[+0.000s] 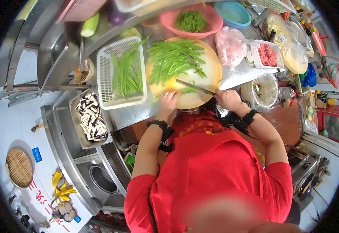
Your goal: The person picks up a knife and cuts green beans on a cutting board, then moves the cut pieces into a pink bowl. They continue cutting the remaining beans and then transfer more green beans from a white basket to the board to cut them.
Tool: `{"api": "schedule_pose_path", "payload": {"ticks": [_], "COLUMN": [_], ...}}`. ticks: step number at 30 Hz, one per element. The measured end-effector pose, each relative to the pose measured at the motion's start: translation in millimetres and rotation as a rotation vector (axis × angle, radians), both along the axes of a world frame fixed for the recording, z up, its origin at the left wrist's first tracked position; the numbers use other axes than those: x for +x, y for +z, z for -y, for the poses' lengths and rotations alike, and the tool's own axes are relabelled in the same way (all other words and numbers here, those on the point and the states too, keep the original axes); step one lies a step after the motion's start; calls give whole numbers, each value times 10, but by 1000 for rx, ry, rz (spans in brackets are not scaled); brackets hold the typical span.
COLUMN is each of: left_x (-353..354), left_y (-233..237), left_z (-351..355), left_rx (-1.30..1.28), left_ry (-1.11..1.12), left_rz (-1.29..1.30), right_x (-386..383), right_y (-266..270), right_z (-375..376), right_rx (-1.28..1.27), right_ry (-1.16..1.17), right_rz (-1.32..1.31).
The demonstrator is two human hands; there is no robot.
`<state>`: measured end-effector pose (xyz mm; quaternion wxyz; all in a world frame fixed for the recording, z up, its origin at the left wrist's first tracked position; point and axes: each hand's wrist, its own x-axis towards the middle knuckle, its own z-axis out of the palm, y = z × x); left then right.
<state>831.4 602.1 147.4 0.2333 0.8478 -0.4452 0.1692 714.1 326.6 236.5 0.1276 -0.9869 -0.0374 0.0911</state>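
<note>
A round cutting board (pixel 212 58) holds a pile of long green beans (pixel 175 58) and a few pieces near its front. My right hand (pixel 228 100) is wrapped round the handle of a knife (pixel 196 87), whose blade points left across the board. At the board's front left edge, my left hand (pixel 170 100) has its fingers bent together beside the beans under the blade; what they hold, if anything, is too small to make out. Left of the board, a white plastic basket (pixel 103 77) contains more green beans (pixel 127 75).
Behind the board are a pink bowl (pixel 168 24) of cut greens and a blue bowl (pixel 233 15). To the right stand a bagged pink item (pixel 230 46), a tray of minced meat (pixel 267 55) and a lined bin (pixel 259 91). A metal tray (pixel 75 116) of eggplant strips is at left.
</note>
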Motion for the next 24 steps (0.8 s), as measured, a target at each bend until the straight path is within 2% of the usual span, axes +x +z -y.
{"api": "schedule_pose_path", "payload": {"ticks": [3,7,13,16,19,24], "left_x": [-3,24,30,12,81,51], "left_y": [-26,48,-20,184,50,78], "left_z": [-31,22,117,131,-98,-263], "left_rx": [1,25,39,-19,-31,59], "left_ry": [-24,-56,-89,-22,88,32], "left_rz": [-30,-76,-37,-13,23,-85], "right_x": [71,75,113,111,111,121], "right_y": [-132,-47,-231,-212,-216,-234], "right_z": [-101,8,-89,-106,-103,-81], "right_rx": [-66,13,-54,-20,-5,0], "right_ry": [5,31,22,31,10,2], "right_rz": [-79,43,-29,10,-16,-27]}}
